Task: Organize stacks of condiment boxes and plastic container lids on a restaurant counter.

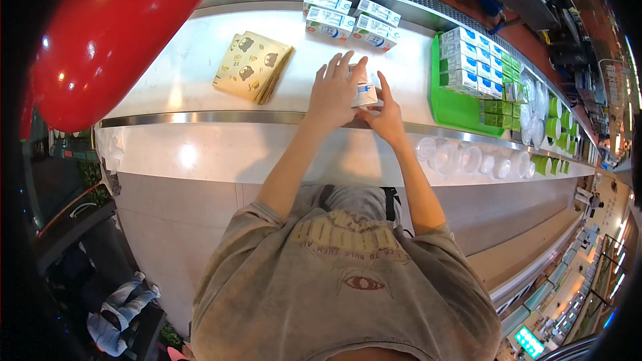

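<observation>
At the counter's near edge my left hand (330,97) is wrapped around the left and top of a small white drink carton (364,95). My right hand (386,115) grips the same carton from the right, its thumb at the lower edge and its index finger raised along the side. Another white carton face shows between my left fingers, partly hidden by them. Beyond my hands several white drink cartons (330,23) with blue and orange print lie in two columns. To the left lies a stack of flat yellow paper bags (252,67) with bear pictures.
A green tray (443,105) of stacked white and green cartons (468,60) stands to the right, with clear plastic cups and green cups past it. A metal strip (221,117) edges the white counter. A big red balloon-like shape (127,33) fills the upper left.
</observation>
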`<state>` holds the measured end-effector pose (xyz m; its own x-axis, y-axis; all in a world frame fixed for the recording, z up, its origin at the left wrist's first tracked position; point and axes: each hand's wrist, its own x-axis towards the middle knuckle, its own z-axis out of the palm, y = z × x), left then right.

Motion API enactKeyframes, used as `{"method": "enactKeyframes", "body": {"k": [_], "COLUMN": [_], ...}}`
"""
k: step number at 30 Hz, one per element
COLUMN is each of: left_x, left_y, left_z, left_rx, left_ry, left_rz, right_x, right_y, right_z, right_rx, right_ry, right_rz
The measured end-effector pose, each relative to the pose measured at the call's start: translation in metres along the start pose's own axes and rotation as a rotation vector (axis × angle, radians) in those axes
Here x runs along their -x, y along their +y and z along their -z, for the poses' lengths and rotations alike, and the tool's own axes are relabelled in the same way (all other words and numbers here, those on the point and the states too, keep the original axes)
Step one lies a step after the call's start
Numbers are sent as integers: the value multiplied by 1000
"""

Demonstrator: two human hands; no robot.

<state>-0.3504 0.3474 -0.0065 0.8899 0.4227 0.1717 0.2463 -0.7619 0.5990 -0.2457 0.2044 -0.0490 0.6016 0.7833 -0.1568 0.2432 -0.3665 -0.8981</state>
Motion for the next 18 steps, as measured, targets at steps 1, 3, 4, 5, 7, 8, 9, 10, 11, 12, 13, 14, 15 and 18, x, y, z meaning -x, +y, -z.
{"method": "enactKeyframes", "body": {"k": [1, 3, 4, 5, 7, 8, 9, 10, 11, 12, 13, 14, 15, 18], "left_x": [-2, -4, -6, -5, 2, 4, 8, 13, 17, 21, 26, 32, 37, 49], "left_y": [3, 6, 7, 8, 4, 0, -7, -16, -26, -33, -34, -34, -31, -14], "left_z": [-1, 0, -1, -1, -1, -1, -1, -1, -3, -7, -8, -7, -8, -18], "left_rx": [-118, -37, 47, 46, 110, 109, 125, 141, 267, 267, 784, 1300, 1296, 1786], "left_ry": [0, -55, -113, -111, 40, 40, 149, 256, 271, 264, 223, 170, 166, 256], "left_rz": [-4, 52, 107, 103, 141, 138, 126, 114, 122, 117, 289, 464, 463, 474], "right_x": [4, 11, 15, 18, 25, 28, 30, 32, 33, 32, 31, 29, 27, 16], "right_y": [5, 15, 19, 22, 25, 24, 22, 16, 9, 3, -4, -12, -21, -39], "right_z": [0, -2, -3, -2, -3, -5, -6, -10, -12, -13, -14, -14, -14, -11], "right_rx": [-16, -33, -124, -214, -458, -703, -703, -680, -660, -665, -756, -846, -851, -855], "right_ry": [17, 35, 64, 93, 105, 112, 113, 78, 49, 56, 53, 46, 48, -43], "right_rz": [-38, -73, -90, -108, -177, -248, -247, -235, -224, -225, -202, -177, -176, -64]}}
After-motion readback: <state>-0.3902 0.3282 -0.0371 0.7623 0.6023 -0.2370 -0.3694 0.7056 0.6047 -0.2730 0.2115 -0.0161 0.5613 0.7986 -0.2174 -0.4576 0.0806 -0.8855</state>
